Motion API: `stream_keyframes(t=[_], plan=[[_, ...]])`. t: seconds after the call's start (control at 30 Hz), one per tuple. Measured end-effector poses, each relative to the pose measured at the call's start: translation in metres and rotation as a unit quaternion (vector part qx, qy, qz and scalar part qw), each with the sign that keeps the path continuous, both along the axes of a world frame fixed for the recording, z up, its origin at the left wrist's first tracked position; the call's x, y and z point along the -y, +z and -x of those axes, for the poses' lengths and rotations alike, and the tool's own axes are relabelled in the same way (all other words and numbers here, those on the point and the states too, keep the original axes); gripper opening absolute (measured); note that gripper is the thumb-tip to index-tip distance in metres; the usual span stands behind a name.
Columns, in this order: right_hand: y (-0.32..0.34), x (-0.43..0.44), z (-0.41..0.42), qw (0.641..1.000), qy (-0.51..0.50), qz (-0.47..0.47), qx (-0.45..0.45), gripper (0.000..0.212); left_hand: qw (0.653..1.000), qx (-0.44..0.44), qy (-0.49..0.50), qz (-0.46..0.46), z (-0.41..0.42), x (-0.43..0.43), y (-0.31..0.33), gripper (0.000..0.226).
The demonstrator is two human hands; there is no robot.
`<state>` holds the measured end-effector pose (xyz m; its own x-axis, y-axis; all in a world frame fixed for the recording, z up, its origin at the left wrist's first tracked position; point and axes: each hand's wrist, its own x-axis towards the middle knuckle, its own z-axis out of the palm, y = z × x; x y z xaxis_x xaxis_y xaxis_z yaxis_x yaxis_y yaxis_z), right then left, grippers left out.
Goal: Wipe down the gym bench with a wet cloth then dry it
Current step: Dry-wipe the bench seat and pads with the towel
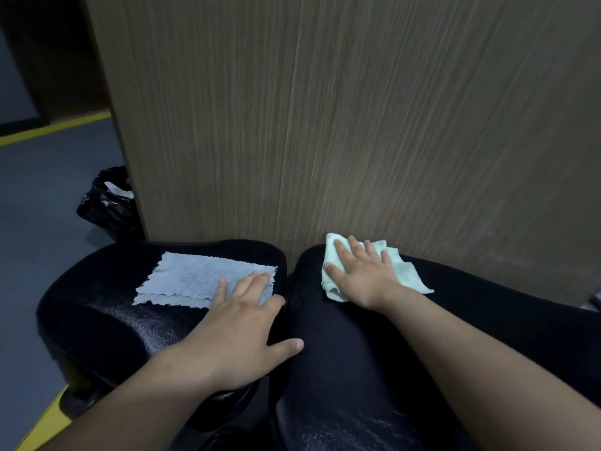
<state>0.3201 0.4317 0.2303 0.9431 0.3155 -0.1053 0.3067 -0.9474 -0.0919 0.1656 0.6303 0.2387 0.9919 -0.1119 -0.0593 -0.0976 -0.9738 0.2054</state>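
1. Grey floor (48, 196) with a yellow stripe (52, 128); a black bag (107, 203) sits at far left.
2. Black padded tabletop (107, 304), left section: left hand (240, 327), grip spread flat, fingertips on the grey cloth (198, 278) lying just beyond them.
3. Right section: right hand (357, 275), grip spread, pressing the crumpled pale green cloth (406, 271).
4. Wood-grain panel (357, 125) behind; the tabletop's near end is cut off.
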Motion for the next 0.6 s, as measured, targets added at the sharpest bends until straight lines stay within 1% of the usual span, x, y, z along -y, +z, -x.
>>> stream_keyframes(t=[0.1,0.2,0.33,0.47,0.53,0.6], plan=[[0.001,-0.002,-0.005,1.000,-0.002,0.008,0.001,0.070,1.000,0.007,-0.003,0.003,0.001,0.001,0.000,0.073],[0.003,-0.001,0.015,1.000,0.012,0.007,-0.002,0.068,1.000,0.014,-0.010,0.007,0.001,0.001,-0.001,0.068],[0.004,0.006,0.080,0.996,0.089,-0.003,-0.007,0.068,0.999,0.021,-0.025,0.014,0.004,-0.001,-0.001,0.062],[0.007,0.012,0.156,0.987,0.162,0.002,-0.005,0.077,0.996,0.062,-0.045,0.036,0.011,0.000,0.002,0.061],[0.006,0.011,0.181,0.985,0.169,-0.034,-0.006,0.081,0.992,0.086,-0.065,0.068,0.017,0.004,0.004,0.059],[0.005,0.009,0.193,0.982,0.151,-0.112,-0.006,0.086,0.986,0.095,-0.092,0.097,0.025,0.010,0.007,0.056]])
